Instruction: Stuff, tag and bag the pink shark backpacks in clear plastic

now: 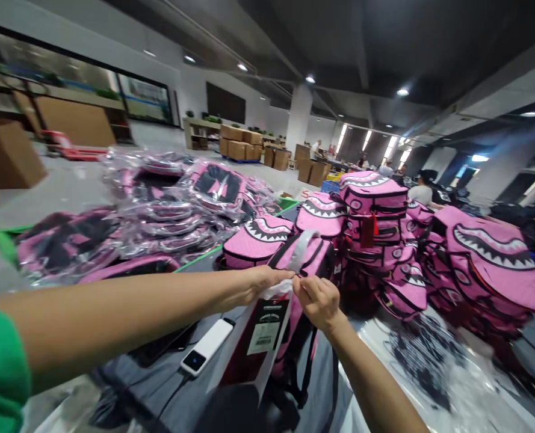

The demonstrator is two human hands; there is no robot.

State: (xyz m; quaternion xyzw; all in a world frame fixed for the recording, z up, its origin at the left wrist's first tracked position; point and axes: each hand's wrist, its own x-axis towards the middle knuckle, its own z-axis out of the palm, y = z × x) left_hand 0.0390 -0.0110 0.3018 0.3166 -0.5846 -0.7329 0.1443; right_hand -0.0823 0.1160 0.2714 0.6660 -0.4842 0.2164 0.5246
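In front of me a pink backpack [310,252] stands upright, with a grey band over its top and black straps hanging below. A dark red hang tag [256,355] with a white barcode label hangs against it in a clear plastic bag [285,290]. My left hand [260,282] is closed, pinching at the top of that bag. Fingertip to fingertip with it, my right hand [316,300] is also closed in a pinch. What lies between the right fingertips is too small to make out.
A white power bank [207,347] with a cable lies on the grey table cover [168,385]. Plastic-wrapped backpacks [172,210] are piled at left. Pink shark-mouth backpacks [375,192] are stacked at right, beside dark cords [425,355] on plastic. Cartons [238,150] and people stand farther back.
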